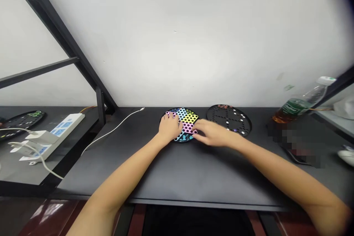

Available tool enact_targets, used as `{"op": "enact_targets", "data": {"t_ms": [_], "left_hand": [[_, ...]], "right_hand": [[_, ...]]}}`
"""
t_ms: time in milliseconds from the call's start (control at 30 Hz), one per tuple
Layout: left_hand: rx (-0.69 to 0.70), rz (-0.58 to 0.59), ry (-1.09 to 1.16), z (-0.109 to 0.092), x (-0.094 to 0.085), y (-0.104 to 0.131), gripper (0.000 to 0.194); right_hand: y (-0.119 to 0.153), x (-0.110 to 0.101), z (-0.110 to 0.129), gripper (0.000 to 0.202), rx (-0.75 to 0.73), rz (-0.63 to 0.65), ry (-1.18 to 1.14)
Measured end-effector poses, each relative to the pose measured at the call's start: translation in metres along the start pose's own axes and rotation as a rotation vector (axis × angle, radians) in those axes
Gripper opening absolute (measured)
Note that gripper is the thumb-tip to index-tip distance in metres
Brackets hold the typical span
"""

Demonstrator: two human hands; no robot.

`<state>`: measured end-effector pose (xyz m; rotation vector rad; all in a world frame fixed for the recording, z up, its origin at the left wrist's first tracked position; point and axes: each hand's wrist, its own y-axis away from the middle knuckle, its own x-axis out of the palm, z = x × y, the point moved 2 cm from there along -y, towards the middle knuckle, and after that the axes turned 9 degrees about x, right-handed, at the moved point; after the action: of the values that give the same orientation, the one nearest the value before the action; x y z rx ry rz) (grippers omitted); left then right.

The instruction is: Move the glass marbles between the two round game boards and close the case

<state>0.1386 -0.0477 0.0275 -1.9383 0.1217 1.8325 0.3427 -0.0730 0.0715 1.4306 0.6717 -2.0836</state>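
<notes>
A Chinese checkers board [190,118] lies on the dark table, its star of pink, blue and yellow sections dotted with black holes. Coloured marbles show around the star in the black round tray. My left hand [170,129] rests over the left side of the board, fingers spread on its surface; it hides part of the star. At the right edge, my right hand [210,132] has thumb and fingers around a pink corner of the star panel. The fingertips are partly hidden, and whether the panel is lifted there I cannot tell.
Behind my right hand sits a second black round board [221,116] with white and red marbles. A drink bottle [297,107] leans at the right near a blurred patch. To the left are a white cable [110,131], a power strip [65,127] and another round board [23,123].
</notes>
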Motion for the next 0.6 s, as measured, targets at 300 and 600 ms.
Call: {"op": "enact_targets", "data": {"t_ms": [300, 600], "left_hand": [[-0.026, 0.029, -0.123, 0.009, -0.018, -0.004, 0.047], [0.240, 0.015, 0.077, 0.031, -0.004, -0.008, 0.034]], "right_hand": [[-0.008, 0.027, -0.040, 0.035, 0.026, -0.030, 0.058], [-0.012, 0.018, -0.058, 0.027, 0.058, -0.103, 0.089]]}}
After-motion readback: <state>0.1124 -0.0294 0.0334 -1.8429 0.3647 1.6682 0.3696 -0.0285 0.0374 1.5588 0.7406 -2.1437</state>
